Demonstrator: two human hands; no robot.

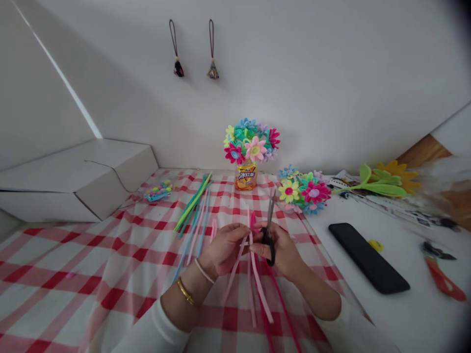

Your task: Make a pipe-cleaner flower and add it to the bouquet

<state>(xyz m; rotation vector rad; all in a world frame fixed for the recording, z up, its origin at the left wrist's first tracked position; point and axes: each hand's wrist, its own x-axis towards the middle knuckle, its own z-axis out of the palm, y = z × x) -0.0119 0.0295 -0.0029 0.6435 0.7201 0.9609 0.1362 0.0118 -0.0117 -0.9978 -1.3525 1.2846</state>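
Note:
My left hand (pixel 230 247) is closed in a pinch around light pink pipe cleaners (pixel 260 284), whose ends hang down over the cloth. Close beside it, my right hand (pixel 281 247) grips black-handled scissors (pixel 270 230), their blades pointing up and away from me. The right fingertips also meet the pink strands between the hands. Darker pink pipe cleaners (pixel 281 299) run beneath the hands toward the near edge. Exactly where the fingers touch the strands is partly hidden.
Green, blue and pink pipe cleaners (pixel 193 206) lie left of my hands. Behind stand fuzzy flowers (pixel 252 142) in an orange container (pixel 246 177); another flower bunch (pixel 305 191) sits right. A black phone (pixel 368 257) and orange-handled pliers (pixel 443 279) rest on the white surface. A white box (pixel 81 171) stands left.

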